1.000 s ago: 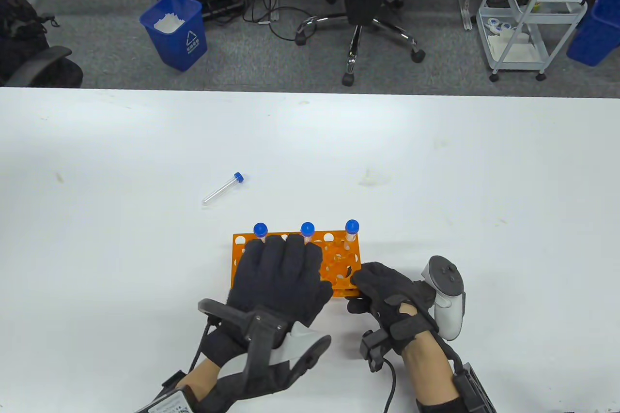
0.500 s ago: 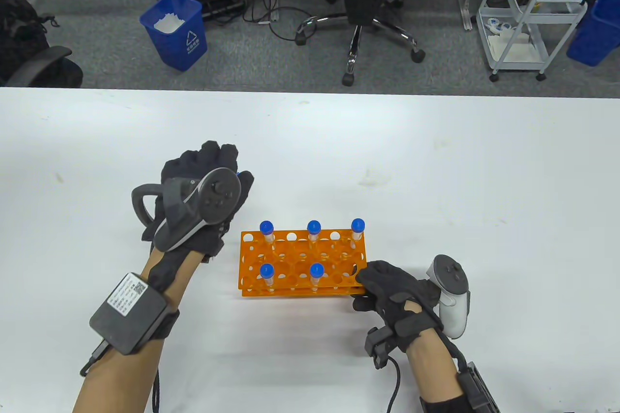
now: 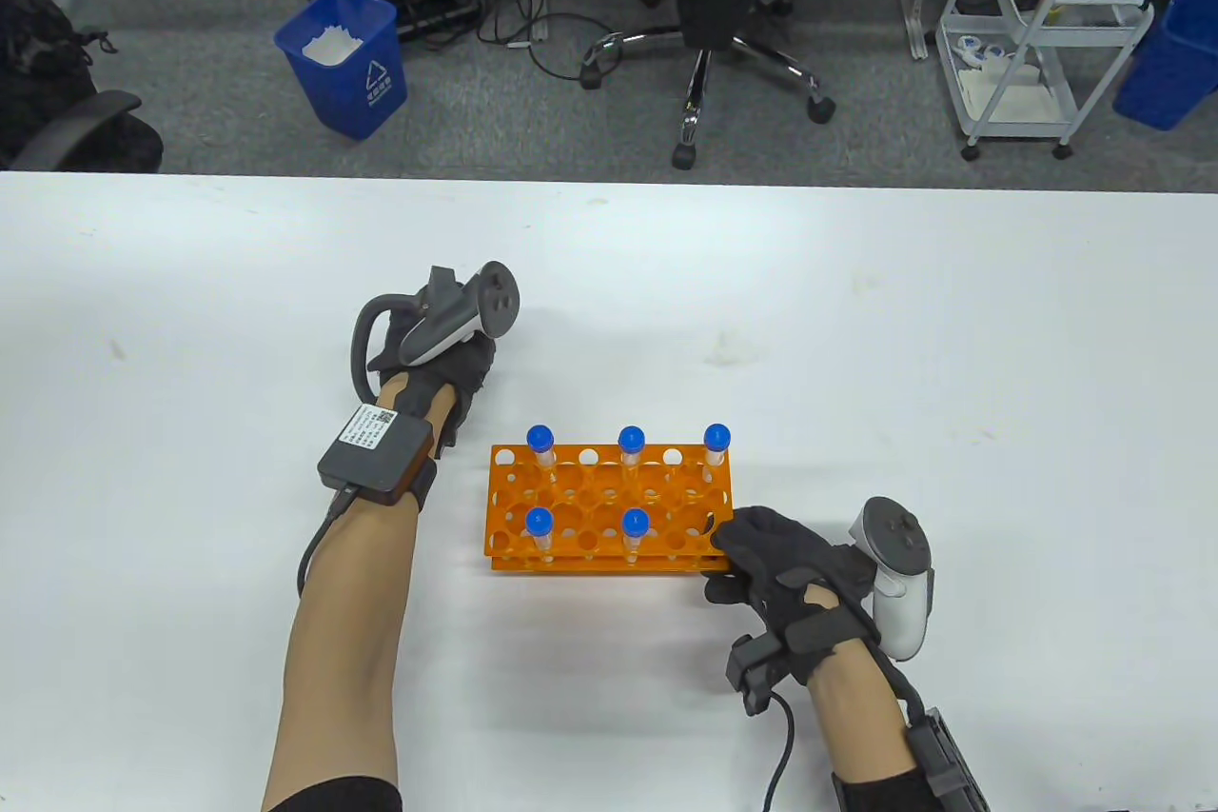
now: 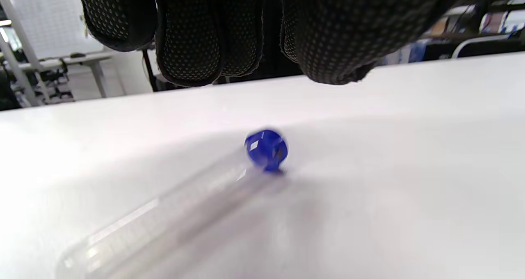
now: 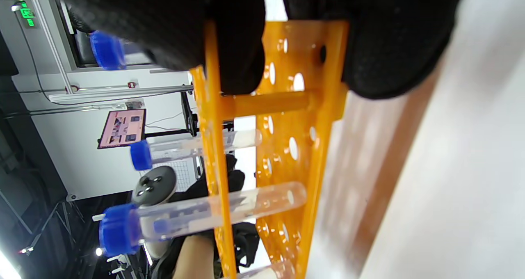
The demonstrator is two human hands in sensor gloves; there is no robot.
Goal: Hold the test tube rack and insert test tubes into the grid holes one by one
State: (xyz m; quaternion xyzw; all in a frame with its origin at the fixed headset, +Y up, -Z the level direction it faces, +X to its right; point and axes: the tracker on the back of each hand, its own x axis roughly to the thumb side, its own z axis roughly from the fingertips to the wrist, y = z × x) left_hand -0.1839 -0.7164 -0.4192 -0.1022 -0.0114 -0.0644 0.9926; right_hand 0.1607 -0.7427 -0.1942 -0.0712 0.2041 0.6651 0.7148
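While your right hand [image 3: 775, 564] grips the near right corner of the orange rack [image 3: 609, 507], fingers [image 5: 229, 45] closed on its end frame, the rack stands on the white counter [image 3: 952, 326] holding five blue-capped tubes: three in the far row, two in the near row. Your left hand [image 3: 442, 355] hovers left of the rack, fingers [image 4: 188, 33] open just above a loose tube [image 4: 205, 197] lying on the counter.

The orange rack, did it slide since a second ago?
Yes. The orange test tube rack, gripped by the right hand, has shifted right and slightly away from the table's near edge.
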